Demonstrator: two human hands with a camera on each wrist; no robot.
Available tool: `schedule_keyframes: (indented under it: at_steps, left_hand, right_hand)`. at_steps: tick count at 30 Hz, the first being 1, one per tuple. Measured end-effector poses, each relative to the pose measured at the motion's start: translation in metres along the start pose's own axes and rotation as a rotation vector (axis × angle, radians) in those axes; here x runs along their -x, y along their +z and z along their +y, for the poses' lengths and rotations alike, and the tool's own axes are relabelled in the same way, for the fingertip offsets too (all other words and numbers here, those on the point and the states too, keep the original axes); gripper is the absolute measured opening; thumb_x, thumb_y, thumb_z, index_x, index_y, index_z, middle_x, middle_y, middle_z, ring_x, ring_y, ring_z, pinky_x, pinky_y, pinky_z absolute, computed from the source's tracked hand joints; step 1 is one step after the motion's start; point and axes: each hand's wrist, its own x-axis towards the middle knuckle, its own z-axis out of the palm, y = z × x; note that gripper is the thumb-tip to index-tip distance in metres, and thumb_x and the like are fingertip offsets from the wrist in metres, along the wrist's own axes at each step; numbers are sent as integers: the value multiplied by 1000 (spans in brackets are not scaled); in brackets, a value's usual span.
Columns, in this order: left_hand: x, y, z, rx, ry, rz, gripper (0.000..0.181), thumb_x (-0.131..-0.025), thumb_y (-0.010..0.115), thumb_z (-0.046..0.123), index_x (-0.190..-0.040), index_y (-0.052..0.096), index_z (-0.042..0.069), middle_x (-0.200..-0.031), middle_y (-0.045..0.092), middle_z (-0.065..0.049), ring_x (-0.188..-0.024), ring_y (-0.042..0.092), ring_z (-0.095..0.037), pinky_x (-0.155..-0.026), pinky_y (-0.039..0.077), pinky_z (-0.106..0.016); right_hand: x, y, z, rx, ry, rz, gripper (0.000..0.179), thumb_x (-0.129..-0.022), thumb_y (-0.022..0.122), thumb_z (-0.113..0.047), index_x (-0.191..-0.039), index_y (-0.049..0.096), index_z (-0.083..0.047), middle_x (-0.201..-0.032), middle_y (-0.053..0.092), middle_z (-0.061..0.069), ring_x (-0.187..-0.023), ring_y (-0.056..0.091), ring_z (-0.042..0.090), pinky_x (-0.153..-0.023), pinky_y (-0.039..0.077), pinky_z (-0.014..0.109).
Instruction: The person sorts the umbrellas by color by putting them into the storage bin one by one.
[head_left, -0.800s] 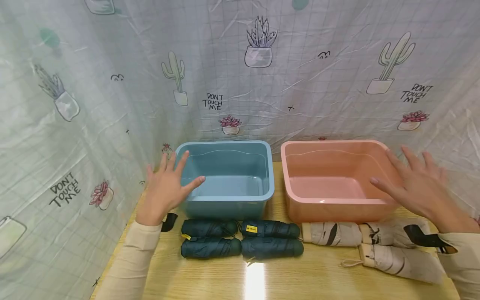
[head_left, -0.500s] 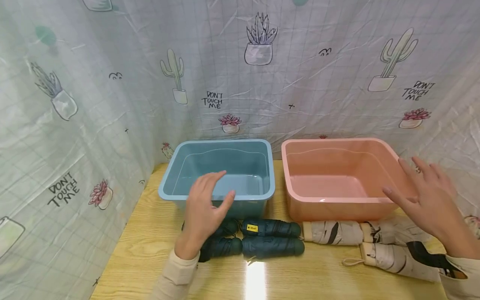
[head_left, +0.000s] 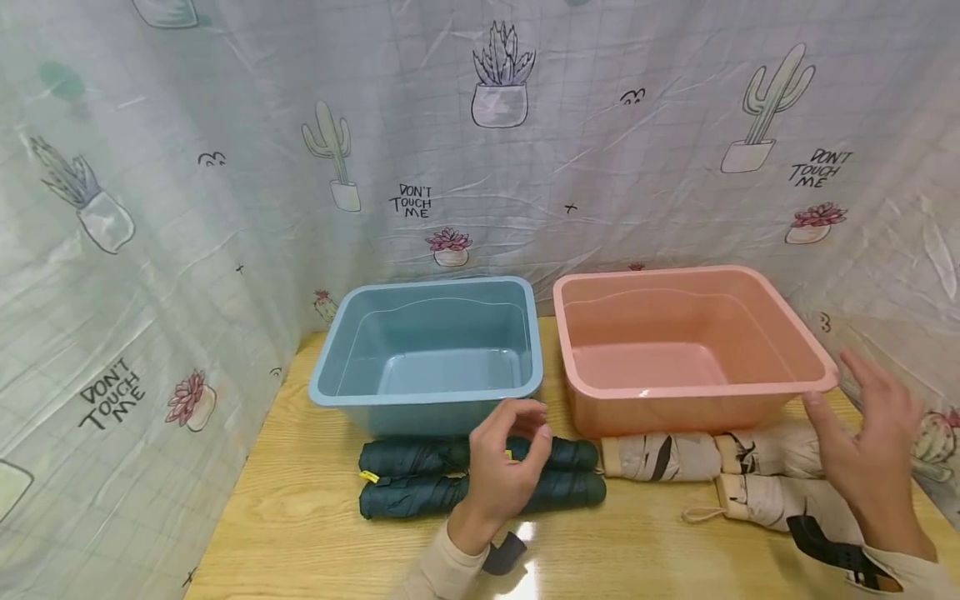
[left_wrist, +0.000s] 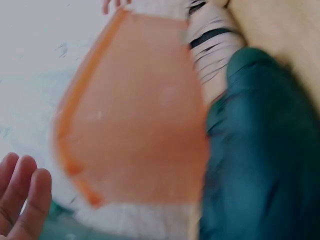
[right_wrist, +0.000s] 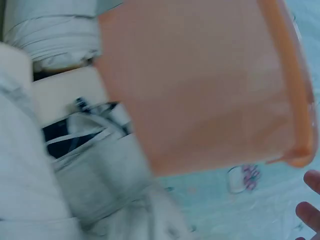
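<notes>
My left hand (head_left: 504,467) hovers over several folded dark green umbrellas (head_left: 408,457), its fingers loosely bent and nothing between them. In the left wrist view a dark green umbrella (left_wrist: 265,150) looms large beside the fingertips' side of the pink bin (left_wrist: 140,110). My right hand (head_left: 870,446) holds nothing, thumb and fingers spread apart at the right front corner of the pink bin (head_left: 660,390). Below it lie three folded beige umbrellas (head_left: 667,457) with pale handles; the front one has a cord loop. The hand partly covers two of them.
A blue bin (head_left: 427,398) stands left of the pink one, both with nothing inside. Behind them and along the left hangs a cactus-printed curtain (head_left: 420,100). Everything stands on a light wood table (head_left: 292,500).
My left hand has swept right and towards me, from the blue bin's left side to over the dark umbrellas. My right hand has dropped lower beside the pink bin. The view has shifted slightly.
</notes>
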Motion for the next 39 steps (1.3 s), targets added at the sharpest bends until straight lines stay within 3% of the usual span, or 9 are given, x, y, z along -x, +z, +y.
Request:
schedule_keyframes:
  at_steps: [5,8,12,15,19,26,31,33,39]
  left_hand:
    - [12,27,1,43,-121,-101,34,-92,67,4,-125,62,10,-105,70,-9,-84,72,-17,-73,61,-27]
    - [13,36,3,60,-230,-146,40,-97,65,13,-135,56,15,-117,68,-7,-92,73,-20,-79,61,-28]
    - [11,42,3,35,-349,-172,46,-97,65,21,-140,49,18,-129,63,-7,-100,72,-27,-82,62,-36]
    - [11,43,2,5,-409,-168,51,-97,65,24,-143,45,19,-130,62,-9,-102,71,-28,-84,61,-38]
    - [9,46,-1,-7,-455,-159,59,-98,62,31,-150,38,21,-132,61,-5,-108,69,-26,-85,59,-29]
    - [2,54,-8,50,-466,-165,72,-99,59,38,-160,25,20,-144,55,-1,-122,59,-25,-93,54,-33]
    - [-5,60,-13,120,-487,-168,77,-99,57,40,-163,18,23,-154,47,3,-135,52,-16,-107,49,-47]
    - [-8,63,-16,154,-497,-169,79,-100,56,40,-164,14,25,-159,41,6,-141,48,-14,-114,44,-50]
    - [-15,72,-26,171,-511,-138,78,-101,54,40,-165,11,27,-164,35,3,-143,45,-14,-119,38,-45]
  right_hand:
    - [9,1,10,37,213,13,62,-95,63,-14,-154,45,-11,-152,45,22,-135,33,9,-115,19,53]
    - [10,1,17,87,316,-70,64,-96,61,-16,-156,41,-8,-153,42,25,-134,39,21,-113,25,57]
    - [9,-5,35,148,283,-298,67,-100,59,-21,-155,33,7,-150,35,41,-127,36,60,-97,30,74]
    - [6,-9,50,203,209,-453,70,-100,61,-26,-149,34,16,-128,49,44,-102,52,47,-76,43,57]
    - [-1,-13,66,247,142,-576,70,-98,66,-27,-141,40,22,-97,60,36,-73,55,12,-59,40,31]
    - [-10,-19,80,216,202,-863,79,-103,59,-33,-144,27,27,-134,39,54,-91,67,42,-65,52,37]
    - [-15,-25,89,209,350,-1017,94,-103,57,-44,-152,9,22,-131,45,47,-96,65,31,-70,51,36]
    - [-18,-28,92,209,370,-1056,99,-102,59,-45,-153,4,20,-126,50,44,-96,65,31,-70,51,37]
    - [-23,-33,100,237,335,-1042,105,-97,67,-43,-152,4,20,-131,37,52,-109,54,59,-78,52,53]
